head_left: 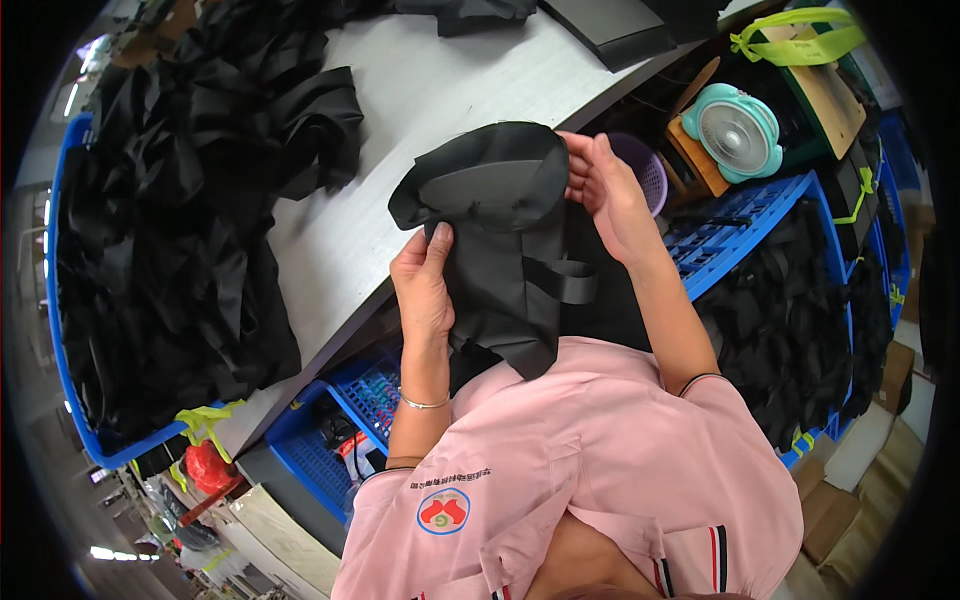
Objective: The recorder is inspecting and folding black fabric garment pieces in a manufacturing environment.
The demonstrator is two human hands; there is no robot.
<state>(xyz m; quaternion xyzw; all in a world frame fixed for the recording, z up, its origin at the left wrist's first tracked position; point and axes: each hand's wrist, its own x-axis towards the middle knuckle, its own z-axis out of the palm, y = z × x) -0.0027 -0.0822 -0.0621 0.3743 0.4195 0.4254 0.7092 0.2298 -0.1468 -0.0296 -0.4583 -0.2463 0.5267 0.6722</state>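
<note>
A black fabric pouch (495, 265) hangs in front of my chest, its wide mouth turned up and a stiff dark panel (490, 187) showing inside. A short black strap loop (575, 283) sticks out from its right side. My left hand (425, 280) grips the left edge just below the mouth, thumb on the near side of the cloth. On the right, my right hand (607, 190) is beside the mouth's edge, its fingers loosely bent and the thumb raised apart from them. Its fingertips meet the cloth there and are partly hidden by it.
Black fabric pieces (180, 240) heap in a blue crate (62, 300) on the left of the grey table (325, 265). At right are a teal fan (735, 135), a purple basket (645, 170) and blue crates (745, 235) of black pieces. Another blue crate (310, 450) sits under the table.
</note>
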